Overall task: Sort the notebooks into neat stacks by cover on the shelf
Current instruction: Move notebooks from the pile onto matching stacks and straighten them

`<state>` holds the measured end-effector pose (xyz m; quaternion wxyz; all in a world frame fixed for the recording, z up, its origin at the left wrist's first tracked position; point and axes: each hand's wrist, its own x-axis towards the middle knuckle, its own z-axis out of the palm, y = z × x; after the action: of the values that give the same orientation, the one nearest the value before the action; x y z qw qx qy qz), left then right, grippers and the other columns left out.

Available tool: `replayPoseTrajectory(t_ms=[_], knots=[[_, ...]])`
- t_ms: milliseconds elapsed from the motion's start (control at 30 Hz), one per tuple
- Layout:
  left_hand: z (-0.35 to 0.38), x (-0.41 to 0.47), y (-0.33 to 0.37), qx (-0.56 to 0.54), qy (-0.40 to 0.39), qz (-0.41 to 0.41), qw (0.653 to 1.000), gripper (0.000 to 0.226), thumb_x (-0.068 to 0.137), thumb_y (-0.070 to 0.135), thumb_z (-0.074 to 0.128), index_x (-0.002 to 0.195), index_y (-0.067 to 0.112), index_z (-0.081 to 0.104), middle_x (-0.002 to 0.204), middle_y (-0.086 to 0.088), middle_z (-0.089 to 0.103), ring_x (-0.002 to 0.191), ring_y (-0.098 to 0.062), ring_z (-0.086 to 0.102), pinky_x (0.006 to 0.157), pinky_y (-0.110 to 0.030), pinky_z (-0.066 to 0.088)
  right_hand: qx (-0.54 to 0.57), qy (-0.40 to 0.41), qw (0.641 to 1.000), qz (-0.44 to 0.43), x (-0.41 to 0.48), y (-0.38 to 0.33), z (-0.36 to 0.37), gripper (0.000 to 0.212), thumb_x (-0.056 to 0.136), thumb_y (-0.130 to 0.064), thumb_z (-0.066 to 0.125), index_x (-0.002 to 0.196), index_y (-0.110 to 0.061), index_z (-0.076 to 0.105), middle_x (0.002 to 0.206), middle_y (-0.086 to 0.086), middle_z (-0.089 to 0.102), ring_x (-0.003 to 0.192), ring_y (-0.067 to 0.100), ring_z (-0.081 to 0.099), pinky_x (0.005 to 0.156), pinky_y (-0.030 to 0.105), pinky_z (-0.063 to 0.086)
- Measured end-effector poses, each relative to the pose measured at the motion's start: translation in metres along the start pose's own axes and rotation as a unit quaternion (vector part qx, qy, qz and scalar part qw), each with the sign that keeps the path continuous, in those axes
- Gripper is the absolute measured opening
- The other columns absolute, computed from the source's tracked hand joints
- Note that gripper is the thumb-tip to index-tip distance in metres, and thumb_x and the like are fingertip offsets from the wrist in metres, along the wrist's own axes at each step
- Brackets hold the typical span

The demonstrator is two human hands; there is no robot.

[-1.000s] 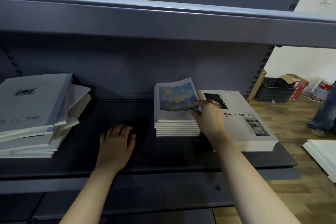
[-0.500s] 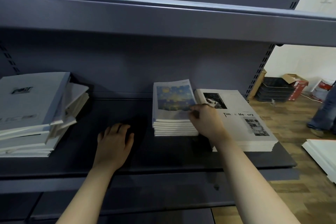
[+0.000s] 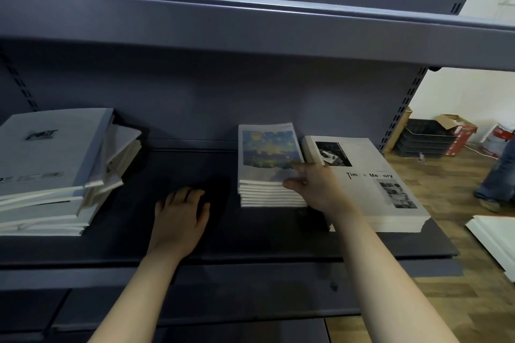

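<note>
Your right hand (image 3: 315, 186) is just right of centre in the frame. It pinches the near right corner of the top notebook (image 3: 267, 153), with the thumb at the front edge and the forefinger on the cover. That notebook has a blue and yellow painted cover and lies on the middle stack (image 3: 270, 196), whose edges line up evenly.

Just to the right, too close to tell whether they touch, is the white stack (image 3: 367, 153), printed with black photos and lettering. Your wrist lies over its near left part.

Your left hand (image 3: 181, 217) rests palm down on the bare shelf (image 3: 250, 237), left of the middle stack. Its fingers are loosely spread and hold nothing.

At the left edge of the frame stands the grey pile (image 3: 50, 153). It is untidy, with notebooks skewed and sticking out to the right. An upper shelf (image 3: 250, 17) runs across the top.

At the right edge, on the wooden floor (image 3: 473, 301), are black trays (image 3: 423, 139), a cardboard box (image 3: 457, 131) and a person's leg (image 3: 498, 175) in jeans.
</note>
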<state>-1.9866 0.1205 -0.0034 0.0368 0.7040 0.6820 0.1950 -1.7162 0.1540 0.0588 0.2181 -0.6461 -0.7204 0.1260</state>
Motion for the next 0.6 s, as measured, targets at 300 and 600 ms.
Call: replayPoseTrajectory(t_ms=[300,600], knots=[[-0.021,-0.013,-0.007,-0.041,0.041,0.067,0.996,0.034,0.092,0.024,0.056,0.125,0.016,0.058,0.132,-0.004,0.053,0.119,-0.025,0.049,0.103,-0.038,0.034,-0.08,0.104,0.991,-0.003,-0.006,-0.034,0.012,0.046,0.085,-0.013,0.06,0.13,-0.026,0.058,0.144,0.007,0.045,0.134,0.03,0.035,0.109,0.036,0.03],[-0.087,-0.011,-0.048,-0.033,0.154,0.114,0.981,0.036,0.084,0.014,0.066,0.119,0.007,0.063,0.124,-0.011,0.059,0.11,-0.033,0.057,0.094,-0.048,0.047,0.125,0.123,0.98,-0.097,-0.009,-0.1,0.041,0.026,0.089,-0.013,0.063,0.113,-0.019,0.067,0.106,-0.002,0.068,0.083,0.008,0.061,0.078,0.019,0.048]])
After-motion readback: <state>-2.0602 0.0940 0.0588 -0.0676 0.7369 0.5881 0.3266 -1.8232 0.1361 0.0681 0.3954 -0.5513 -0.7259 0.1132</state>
